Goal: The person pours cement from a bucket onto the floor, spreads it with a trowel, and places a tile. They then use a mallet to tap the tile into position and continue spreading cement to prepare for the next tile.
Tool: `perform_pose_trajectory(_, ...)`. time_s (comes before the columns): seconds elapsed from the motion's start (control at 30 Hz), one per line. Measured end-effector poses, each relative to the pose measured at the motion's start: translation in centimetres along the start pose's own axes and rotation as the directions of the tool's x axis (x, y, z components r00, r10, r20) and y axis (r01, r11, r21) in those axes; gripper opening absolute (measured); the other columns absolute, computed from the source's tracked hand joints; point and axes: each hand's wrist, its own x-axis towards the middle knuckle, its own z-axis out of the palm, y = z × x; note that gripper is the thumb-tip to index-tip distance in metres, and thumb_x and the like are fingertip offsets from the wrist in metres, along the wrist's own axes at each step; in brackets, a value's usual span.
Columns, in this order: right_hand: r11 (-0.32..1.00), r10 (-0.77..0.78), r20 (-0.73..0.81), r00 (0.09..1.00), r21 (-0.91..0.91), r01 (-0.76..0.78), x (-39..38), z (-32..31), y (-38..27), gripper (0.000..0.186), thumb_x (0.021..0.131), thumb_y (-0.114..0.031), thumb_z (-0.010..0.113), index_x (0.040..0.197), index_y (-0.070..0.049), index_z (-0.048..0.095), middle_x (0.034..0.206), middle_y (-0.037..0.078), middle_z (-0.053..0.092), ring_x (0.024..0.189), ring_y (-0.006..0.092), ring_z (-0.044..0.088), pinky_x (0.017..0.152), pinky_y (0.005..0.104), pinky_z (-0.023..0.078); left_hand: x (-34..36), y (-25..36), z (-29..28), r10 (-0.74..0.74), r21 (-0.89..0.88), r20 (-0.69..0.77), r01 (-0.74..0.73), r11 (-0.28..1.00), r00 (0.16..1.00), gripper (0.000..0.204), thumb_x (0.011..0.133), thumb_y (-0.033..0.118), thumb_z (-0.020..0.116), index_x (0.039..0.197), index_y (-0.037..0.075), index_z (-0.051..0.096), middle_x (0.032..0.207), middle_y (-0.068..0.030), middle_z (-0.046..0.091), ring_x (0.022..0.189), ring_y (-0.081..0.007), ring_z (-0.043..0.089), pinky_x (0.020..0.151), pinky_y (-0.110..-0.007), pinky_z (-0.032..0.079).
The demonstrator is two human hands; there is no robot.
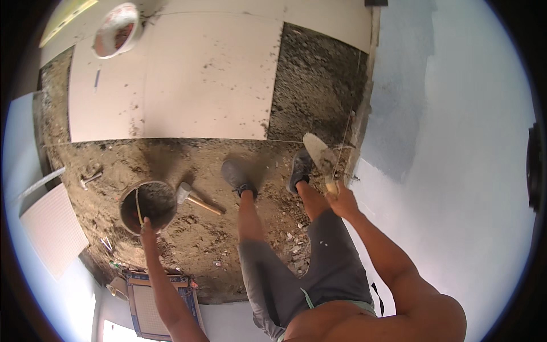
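My left hand (pixel 147 227) grips the thin handle of a dark bucket (pixel 156 200) holding dark grey material, low on the left. In my right hand (pixel 342 200) is a trowel (pixel 319 153), its wooden grip in my fingers and its smeared metal blade pointing up toward the dark mortar patch (pixel 315 77) beside the laid pale tiles (pixel 205 77). Between the bucket and my left shoe (pixel 235 172) lies a mallet (pixel 194 196) with a grey head and wooden handle. A small hammer (pixel 90 178) rests on the rough ground farther left.
A white bucket (pixel 117 31) stands on the tiles. A string line crosses along their near edge. Loose tiles (pixel 52 225) lean at the left, and a tile carton (pixel 154 296) is at the lower left. A pale blue wall (pixel 456 159) bounds the right.
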Motion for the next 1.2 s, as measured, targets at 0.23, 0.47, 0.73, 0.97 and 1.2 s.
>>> perform_pose_trajectory(0.23, 0.982, 0.155, -0.091, 0.984, 0.128, -0.142, 9.8, 2.5, 10.8, 0.041, 0.083, -0.033, 0.063, 0.101, 0.003, 0.056, 0.083, 0.026, 0.065, 0.082, 0.0406, 0.065, 0.070, 0.0465, 0.049, 8.9, -6.6, -1.3, -0.198, 0.595, -0.178, 0.266, 0.759, 0.964, 0.076, 0.083, 0.059, 0.060, 0.122, -0.006, 0.052, 0.104, -0.0172, 0.062, 0.085, -0.0331, 0.058, 0.074, -0.048, 0.047)
perform_pose_trajectory(0.47, 0.860, 0.309, -0.236, 0.921, 0.483, -0.165, 23.0, 3.5, 16.9, 0.041, 0.088, -0.040, 0.063, 0.093, 0.000, 0.059, 0.065, 0.009, 0.057, 0.050, 0.0184, 0.055, 0.048, 0.0338, 0.043, 7.4, 5.3, 19.4, 0.563, 0.856, -0.056, -0.250, 0.452, 0.825, 0.098, 0.078, 0.057, 0.066, 0.143, -0.004, 0.026, 0.150, -0.0270, 0.021, 0.138, -0.0406, 0.025, 0.111, -0.047, 0.026)
perform_pose_trajectory(0.73, 0.825, 0.139, -0.024, 0.990, 0.556, -0.103, 34.4, 4.0, 13.7, 0.042, 0.090, -0.041, 0.060, 0.095, 0.000, 0.053, 0.058, 0.004, 0.050, 0.040, 0.0118, 0.048, 0.039, 0.0306, 0.039, 12.7, 19.7, 41.0, 0.524, 0.834, 0.305, -0.489, 0.256, 0.795, 0.115, 0.068, 0.059, 0.075, 0.150, 0.006, 0.014, 0.154, -0.0252, 0.011, 0.140, -0.0433, 0.018, 0.110, -0.058, 0.024)
perform_pose_trajectory(0.97, 0.662, -0.037, 0.105, 0.994, 0.748, -0.054, 39.4, 4.5, 9.7, 0.039, 0.093, -0.035, 0.057, 0.099, 0.003, 0.049, 0.060, 0.004, 0.050, 0.041, 0.0123, 0.048, 0.037, 0.0299, 0.040, 14.4, 23.8, 44.6, 0.511, 0.847, 0.340, -0.494, 0.198, 0.789, 0.140, 0.053, 0.077, 0.071, 0.151, 0.008, -0.001, 0.150, -0.0353, 0.002, 0.137, -0.0543, 0.014, 0.107, -0.064, 0.023)
perform_pose_trajectory(1.2, 0.683, -0.207, 0.038, 0.978, 0.721, 0.117, 42.0, 2.2, 7.7, 0.038, 0.094, -0.038, 0.056, 0.089, -0.001, 0.051, 0.062, 0.004, 0.051, 0.044, 0.0115, 0.049, 0.038, 0.0315, 0.042, 15.4, 25.0, 45.4, 0.513, 0.870, 0.376, -0.484, 0.090, 0.772, 0.151, 0.048, 0.079, 0.070, 0.146, 0.001, -0.014, 0.142, -0.0466, -0.003, 0.131, -0.0639, 0.008, 0.104, -0.061, 0.032)
